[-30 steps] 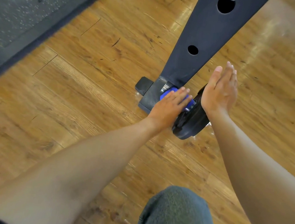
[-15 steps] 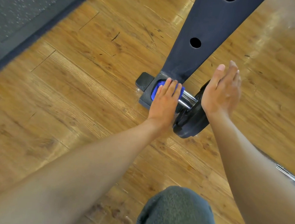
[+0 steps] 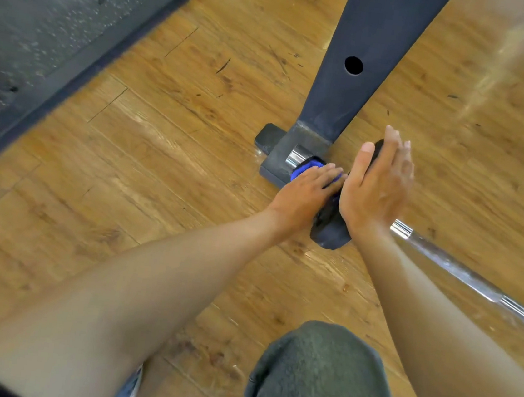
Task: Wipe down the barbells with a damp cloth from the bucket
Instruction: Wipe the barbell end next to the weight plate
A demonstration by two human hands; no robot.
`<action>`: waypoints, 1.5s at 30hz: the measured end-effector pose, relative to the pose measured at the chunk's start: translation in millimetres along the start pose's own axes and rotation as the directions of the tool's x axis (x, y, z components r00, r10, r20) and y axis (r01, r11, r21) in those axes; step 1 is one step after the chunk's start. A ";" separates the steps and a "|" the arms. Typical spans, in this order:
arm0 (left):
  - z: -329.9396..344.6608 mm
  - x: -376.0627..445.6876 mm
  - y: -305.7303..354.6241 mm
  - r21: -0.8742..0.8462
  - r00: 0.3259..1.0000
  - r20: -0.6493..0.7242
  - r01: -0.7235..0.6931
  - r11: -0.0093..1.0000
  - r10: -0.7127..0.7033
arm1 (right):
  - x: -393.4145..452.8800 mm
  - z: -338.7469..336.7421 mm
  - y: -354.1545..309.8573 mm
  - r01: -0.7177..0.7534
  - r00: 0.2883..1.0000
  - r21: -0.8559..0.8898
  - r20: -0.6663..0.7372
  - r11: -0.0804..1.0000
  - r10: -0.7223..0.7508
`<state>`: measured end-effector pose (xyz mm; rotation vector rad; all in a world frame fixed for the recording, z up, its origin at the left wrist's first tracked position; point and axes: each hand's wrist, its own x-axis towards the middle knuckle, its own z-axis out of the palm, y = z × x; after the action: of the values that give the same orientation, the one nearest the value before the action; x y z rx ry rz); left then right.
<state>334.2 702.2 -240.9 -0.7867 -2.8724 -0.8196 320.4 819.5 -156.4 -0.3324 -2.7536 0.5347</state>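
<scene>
The left hand (image 3: 307, 187) pressed a blue cloth (image 3: 303, 167) on the bar's (image 3: 461, 270) sleeve beside the plate (image 3: 329, 229) (long axis running rightward), while the right hand (image 3: 376, 185), fingers straight, steadied that plate.

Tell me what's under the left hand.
A blue cloth shows from under the left hand, lying on the barbell's chrome sleeve. The hand covers most of the cloth and the sleeve beneath.
</scene>
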 end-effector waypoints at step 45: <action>-100.5 -103.1 43.2 -0.069 0.987 -0.003 -0.162 0.984 0.162 | -127.5 -75.0 19.4 0.187 0.952 0.121 0.223 0.975 -0.210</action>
<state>436.1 635.4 -152.9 -1.0134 -2.7498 -0.9010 467.3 825.2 -131.3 0.0366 -2.9272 0.6924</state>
